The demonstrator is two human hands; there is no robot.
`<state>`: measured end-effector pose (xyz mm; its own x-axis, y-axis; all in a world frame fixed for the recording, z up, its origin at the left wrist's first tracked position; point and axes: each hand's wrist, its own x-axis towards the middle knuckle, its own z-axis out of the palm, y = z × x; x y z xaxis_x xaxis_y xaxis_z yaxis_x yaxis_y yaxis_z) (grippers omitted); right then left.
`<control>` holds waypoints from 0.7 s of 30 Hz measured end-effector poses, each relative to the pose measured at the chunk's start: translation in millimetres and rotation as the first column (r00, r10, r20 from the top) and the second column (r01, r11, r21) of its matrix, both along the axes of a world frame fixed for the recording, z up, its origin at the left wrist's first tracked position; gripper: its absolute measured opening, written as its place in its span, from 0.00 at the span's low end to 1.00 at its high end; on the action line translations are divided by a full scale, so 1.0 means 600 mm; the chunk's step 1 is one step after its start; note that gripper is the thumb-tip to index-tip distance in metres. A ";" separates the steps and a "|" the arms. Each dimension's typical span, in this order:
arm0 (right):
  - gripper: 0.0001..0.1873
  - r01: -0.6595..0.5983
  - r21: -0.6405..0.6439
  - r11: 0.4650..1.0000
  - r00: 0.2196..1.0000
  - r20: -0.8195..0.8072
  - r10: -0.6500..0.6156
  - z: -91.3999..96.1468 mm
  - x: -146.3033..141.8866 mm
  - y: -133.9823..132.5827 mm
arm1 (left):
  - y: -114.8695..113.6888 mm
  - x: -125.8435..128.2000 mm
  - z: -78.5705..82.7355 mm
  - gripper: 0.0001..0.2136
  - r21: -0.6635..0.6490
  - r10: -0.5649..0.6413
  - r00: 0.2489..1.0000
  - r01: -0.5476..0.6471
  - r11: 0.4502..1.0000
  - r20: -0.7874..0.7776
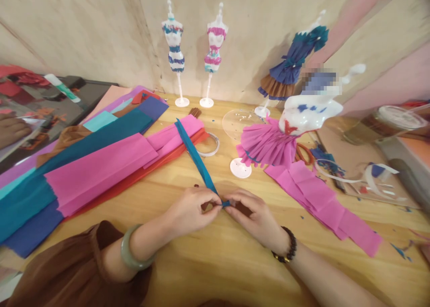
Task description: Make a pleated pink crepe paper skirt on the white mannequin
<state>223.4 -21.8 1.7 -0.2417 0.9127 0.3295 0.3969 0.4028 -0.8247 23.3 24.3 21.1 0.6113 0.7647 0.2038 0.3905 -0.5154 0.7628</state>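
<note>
My left hand (196,208) pinches the near end of a teal crepe paper strip (198,161) between thumb and fingertips. Meeting it from the other side, my right hand (253,212) is closed in a pinch on the same bunched end. From there the strip runs away from me, its far end lying on pink crepe paper (110,168). Just beyond my hands stands a mini mannequin (311,112), tilted, with a pleated pink paper skirt (268,143). A pink paper strip (325,204) lies to the right of my right hand.
Two small mannequins (174,42) and a dressed one (289,67) stand by the wall. Stacked crepe sheets (77,145) cover the left side. A tape roll (210,144), a clear disc with beads (235,125), paper scraps and a jar (379,123) are around. Another person's hand (13,130) shows far left.
</note>
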 end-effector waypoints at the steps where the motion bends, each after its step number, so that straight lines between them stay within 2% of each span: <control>1: 0.07 -0.004 -0.002 1.000 1.000 0.003 0.004 0.001 0.000 0.000 | 0.000 0.000 0.001 0.05 0.004 -0.003 1.000 0.003 1.000 0.001; 8: 0.06 -0.019 -0.032 0.999 1.000 -0.011 0.019 0.006 0.000 0.000 | 0.000 -0.002 0.003 0.03 0.008 0.000 1.000 0.000 1.000 -0.015; 21: 0.08 -0.039 -0.031 0.999 0.998 -0.046 0.037 0.009 0.000 0.000 | 0.000 -0.002 0.002 0.07 -0.020 -0.022 0.999 0.023 1.000 0.042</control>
